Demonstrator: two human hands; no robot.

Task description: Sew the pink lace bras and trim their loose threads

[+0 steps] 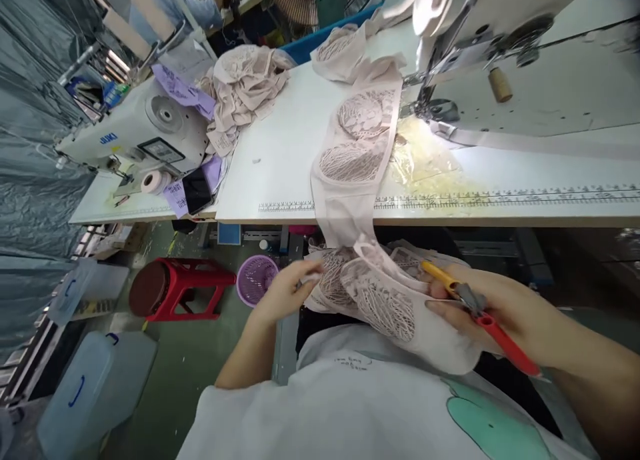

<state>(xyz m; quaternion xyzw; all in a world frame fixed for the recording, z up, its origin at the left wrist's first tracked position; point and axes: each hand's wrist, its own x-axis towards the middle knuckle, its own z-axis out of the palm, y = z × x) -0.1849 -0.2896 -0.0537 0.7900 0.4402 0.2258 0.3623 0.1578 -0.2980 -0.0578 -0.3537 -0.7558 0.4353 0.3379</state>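
Observation:
Pale pink lace bra pieces (353, 160) run in a chain from the sewing machine, over the table edge and down into my lap. My right hand (480, 307) pinches the strap edge of a lace cup (383, 300) while also holding small thread snips (470, 299) with a yellow handle and a red handle. At the left side of the lap pile is my left hand (295, 287), its fingers bent near the lace; whether they grip any fabric is hidden.
A lit sewing machine (500, 67) stands at the back right, a Juki machine (135, 127) at the left. Heaped fabric (250, 80) lies between them. Below left are a red stool (183, 290), purple basket (257, 280) and plastic bins (97, 387).

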